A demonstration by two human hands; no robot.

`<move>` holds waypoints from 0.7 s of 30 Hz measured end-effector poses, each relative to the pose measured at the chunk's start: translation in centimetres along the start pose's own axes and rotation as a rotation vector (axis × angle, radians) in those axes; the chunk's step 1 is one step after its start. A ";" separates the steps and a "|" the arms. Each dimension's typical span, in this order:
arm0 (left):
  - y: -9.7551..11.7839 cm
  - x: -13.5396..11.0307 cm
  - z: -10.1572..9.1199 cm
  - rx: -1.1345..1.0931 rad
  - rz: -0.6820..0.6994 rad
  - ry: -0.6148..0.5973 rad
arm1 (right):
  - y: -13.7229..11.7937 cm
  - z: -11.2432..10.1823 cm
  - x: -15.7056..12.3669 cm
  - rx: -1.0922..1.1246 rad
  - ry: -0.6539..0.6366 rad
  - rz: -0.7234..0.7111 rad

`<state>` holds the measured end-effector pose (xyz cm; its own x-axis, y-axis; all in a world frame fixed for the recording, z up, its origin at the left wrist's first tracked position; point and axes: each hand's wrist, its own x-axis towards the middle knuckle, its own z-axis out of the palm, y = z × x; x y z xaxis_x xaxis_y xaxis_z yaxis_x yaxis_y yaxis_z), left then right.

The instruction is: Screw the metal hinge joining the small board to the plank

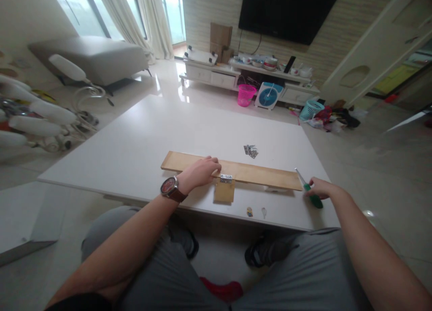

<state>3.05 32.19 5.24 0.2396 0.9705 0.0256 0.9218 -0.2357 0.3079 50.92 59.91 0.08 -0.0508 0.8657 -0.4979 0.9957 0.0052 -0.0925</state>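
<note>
A long wooden board [263,173] lies across the white table [202,126]. A metal hinge [226,178] joins its near edge to a small square wooden piece [224,192]. My left hand [202,170], with a watch on the wrist, rests on the board just left of the hinge, fingers bent and pressed down; whether something small is between them is hidden. At the board's right end, my right hand [319,188] grips a green-handled screwdriver [314,200], its metal shaft pointing up and away to the left.
Behind the board lies a small pile of hinges and screws [250,150]. A small cartoon-figure piece [249,211] and a pale, small item [264,212] sit near the table's front edge. Across the floor stand a pink basket [246,95] and a blue fan [269,96].
</note>
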 end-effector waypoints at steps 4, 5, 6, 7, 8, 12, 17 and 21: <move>0.0 0.0 0.0 0.015 -0.004 -0.004 | -0.2 0.1 -0.4 0.048 -0.021 0.049; 0.0 0.0 0.0 0.017 -0.006 -0.006 | -0.2 -0.2 -0.7 0.083 -0.008 0.048; 0.0 0.0 0.1 0.018 -0.008 -0.005 | -0.3 -0.7 -1.1 0.128 0.014 0.043; 0.0 0.0 0.1 0.018 -0.009 -0.004 | -0.4 -1.2 -1.6 0.182 0.044 0.031; 0.0 0.0 0.1 0.020 -0.009 -0.002 | -0.5 -1.9 -2.1 0.245 0.077 0.012; 0.2 0.0 -0.1 0.043 -0.018 -0.007 | -1.9 -4.5 -4.7 0.534 0.303 -0.159; 0.4 0.2 -0.1 0.061 -0.025 -0.017 | -6.5 -6.2 -8.3 0.761 0.576 -0.450; 0.2 0.2 -0.1 0.026 -0.024 0.031 | -12.4 -6.4 -12.3 0.998 0.599 -0.709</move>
<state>3.22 32.38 5.44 0.2083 0.9769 0.0478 0.9349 -0.2132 0.2839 39.67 52.38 12.92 -0.2282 0.9123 0.3401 0.2779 0.3958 -0.8753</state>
